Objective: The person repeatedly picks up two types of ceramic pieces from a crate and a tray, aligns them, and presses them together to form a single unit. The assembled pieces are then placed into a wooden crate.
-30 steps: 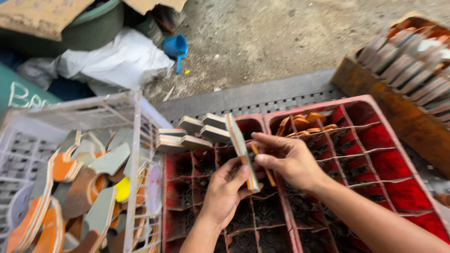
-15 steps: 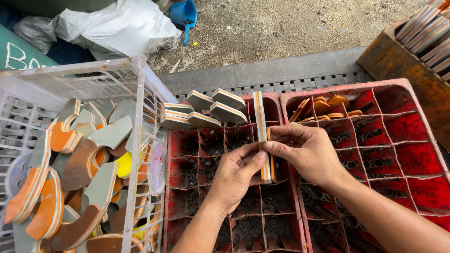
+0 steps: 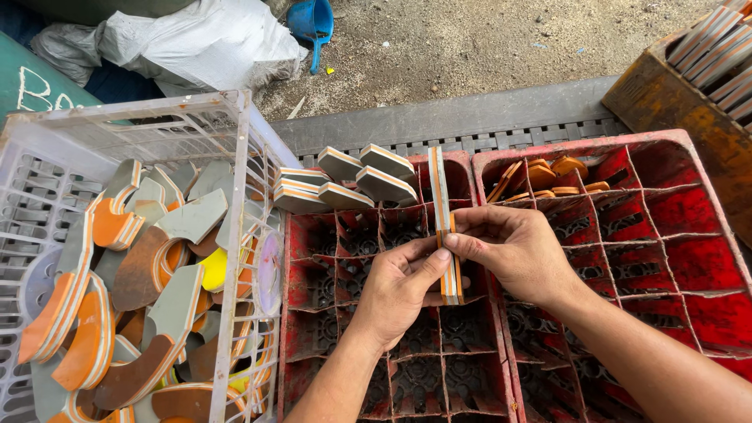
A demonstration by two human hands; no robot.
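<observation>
Both of my hands hold one long flat layered foam strip [image 3: 443,205], grey and white with orange stripes, edge-on above a red compartment crate [image 3: 323,235]. My left hand [image 3: 398,288] pinches its lower part from the left with thumb on the edge. My right hand [image 3: 513,252] grips its middle from the right. Several cut layered foam pieces [image 3: 345,182] lie stacked on the far corner of that crate.
A white plastic basket [image 3: 235,235] at left holds several curved grey, orange and brown foam offcuts. A second red crate [image 3: 689,227] at right holds small orange pieces [image 3: 548,176] in far cells. A wooden box [image 3: 666,94] with strips stands far right. Beyond lie a metal grate, a white bag and a blue scoop.
The strip has been turned from tilted to upright and edge-on. My left hand has come up to pinch it. The view has shifted slightly closer.
</observation>
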